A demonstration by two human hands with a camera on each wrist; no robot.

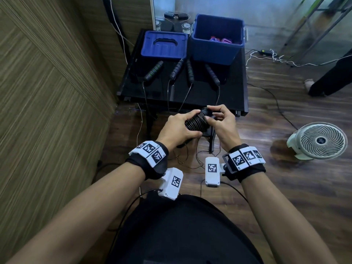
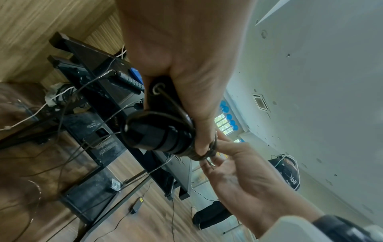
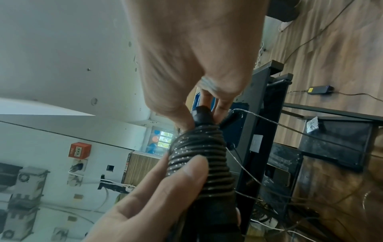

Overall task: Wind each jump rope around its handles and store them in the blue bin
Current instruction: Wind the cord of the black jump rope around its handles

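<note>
While the far left of the head view is filled by a wood-panel wall (image 1: 47,92), a black table (image 1: 200,96) stands just right of it. On the table's left back part lies a blue lid (image 1: 163,44), handle side up, and to its right stands the blue bin (image 1: 217,46), open, with some pink and purple bundles (image 1: 221,39) at its bottom. In front of these, four black handles (image 1: 153,71) lie in a row on the tabletop, fanned apart; their thin cords (image 1: 144,96) run over the near edge and hang to the wooden floor (image 1: 285,168), crossing the space between table and person.

In front of the table's near edge, held in the air, is the wound jump rope (image 1: 196,121): two handles side by side, wrapped in close coils. The left hand (image 1: 177,128) grips this bundle from the left, fingers curled over the coils and thumb beneath. The right hand (image 1: 221,119) pinches the bundle's far end, thumb and fingertips closed narrowly on the cord at the handle tips; the wrist views show the same pinch, with the cord's free end hidden by the fingers.

Farther right, a white fan (image 1: 320,141) lies on the floor, white cables (image 1: 276,59) trail behind it, and a dark-clothed leg (image 1: 331,79) stands at the right edge.
</note>
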